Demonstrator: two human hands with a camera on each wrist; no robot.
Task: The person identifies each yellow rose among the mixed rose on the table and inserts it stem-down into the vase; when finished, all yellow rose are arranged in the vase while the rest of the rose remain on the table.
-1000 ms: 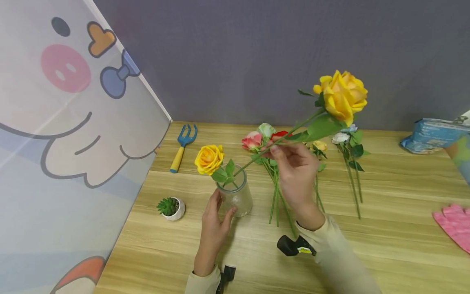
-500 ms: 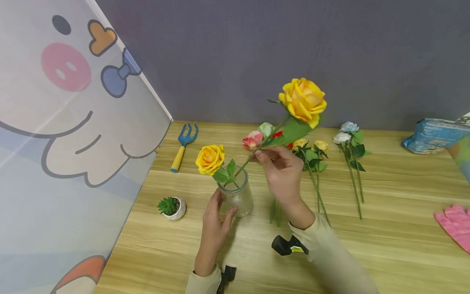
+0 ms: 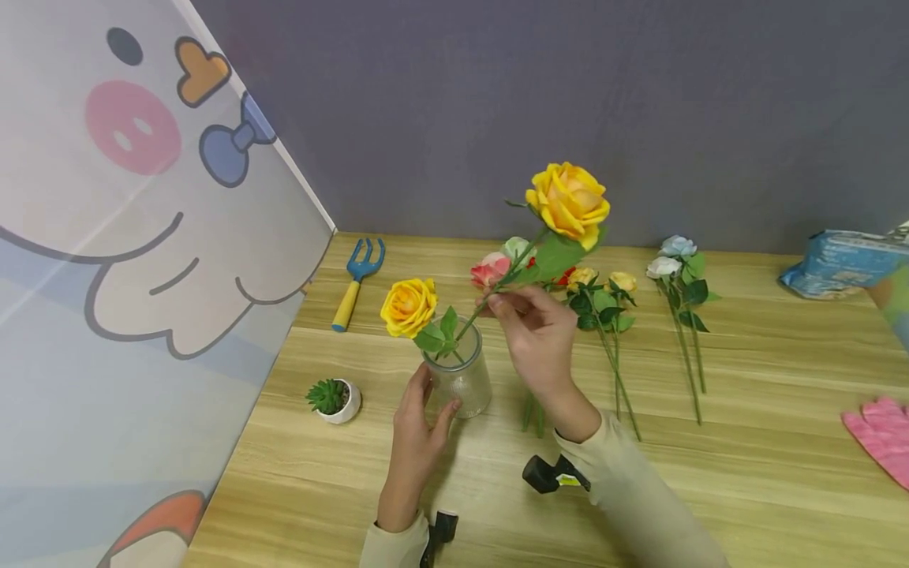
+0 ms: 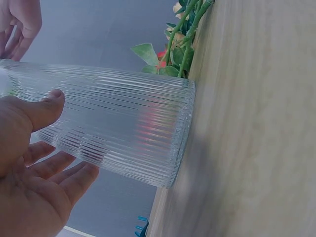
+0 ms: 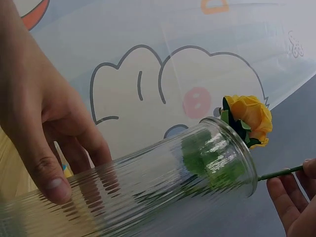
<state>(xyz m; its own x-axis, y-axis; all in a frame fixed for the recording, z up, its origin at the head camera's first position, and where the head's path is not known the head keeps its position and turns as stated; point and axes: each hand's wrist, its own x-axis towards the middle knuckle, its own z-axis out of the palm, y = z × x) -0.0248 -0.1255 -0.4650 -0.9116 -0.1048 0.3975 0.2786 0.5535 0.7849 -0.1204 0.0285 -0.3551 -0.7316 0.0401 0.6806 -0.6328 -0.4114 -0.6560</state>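
Note:
My left hand [image 3: 419, 430] grips a ribbed clear glass vase [image 3: 467, 388], thumb on one side and fingers on the other. In the left wrist view the vase [image 4: 123, 123] stands upright on the table. One yellow rose [image 3: 409, 308] leans out over its left rim, green leaves at the mouth. My right hand [image 3: 543, 343] pinches the stem of a larger yellow rose [image 3: 568, 203], tilted up to the right, its lower stem reaching into the mouth. In the right wrist view the pinched stem [image 5: 281, 174] meets the rim, and the first rose's bloom [image 5: 249, 118] shows beyond it.
Behind my right hand lie a pink rose [image 3: 490, 270] and other flowers, with small yellow roses [image 3: 622, 282] and white and blue ones [image 3: 663, 268] rightward. A potted succulent [image 3: 334, 400] and hand fork [image 3: 358, 276] lie left. A blue bag [image 3: 841, 264] and pink glove [image 3: 880, 438] lie far right.
My right hand has moved left and slightly down with the larger yellow rose, bringing its bloom closer over the vase. The left hand stays on the vase.

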